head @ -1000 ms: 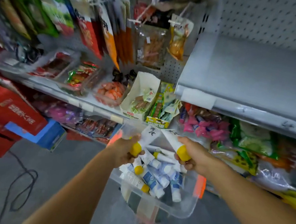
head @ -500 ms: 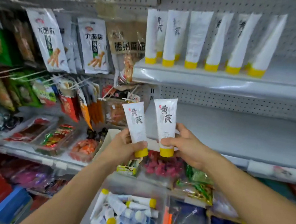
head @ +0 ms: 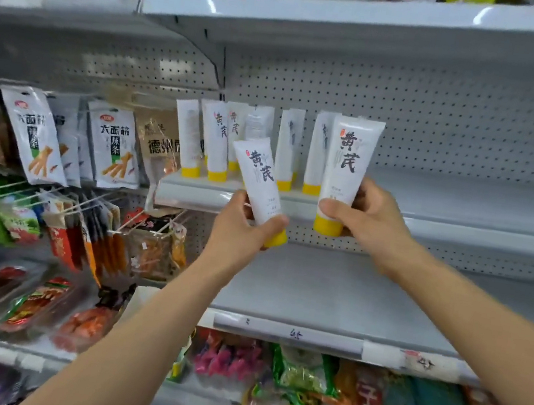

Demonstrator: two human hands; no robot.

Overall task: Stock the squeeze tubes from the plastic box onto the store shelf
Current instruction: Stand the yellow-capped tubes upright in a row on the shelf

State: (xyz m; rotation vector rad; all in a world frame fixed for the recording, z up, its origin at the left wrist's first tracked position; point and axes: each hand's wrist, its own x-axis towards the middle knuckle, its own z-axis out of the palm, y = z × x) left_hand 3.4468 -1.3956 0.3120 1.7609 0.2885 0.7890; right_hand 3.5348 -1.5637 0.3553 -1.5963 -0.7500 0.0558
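Both sets of fingers [head: 333,210] are clamped just above yellow caps: left hand [head: 240,234] grips the left tube [head: 257,178], tilted toward 11 o'clock; right hand [head: 371,223] grips the right tube [head: 345,165], upright. At 12 o'clock behind them, shelved tubes [head: 218,141] stand cap-down on the shelf [head: 468,234].

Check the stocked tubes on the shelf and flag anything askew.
The leftmost tube of the standing row shows its pale back, while its neighbour shows black lettering. Spacing is uneven: tubes bunch at the left, with gaps further right. Nothing looks spilled or damaged.
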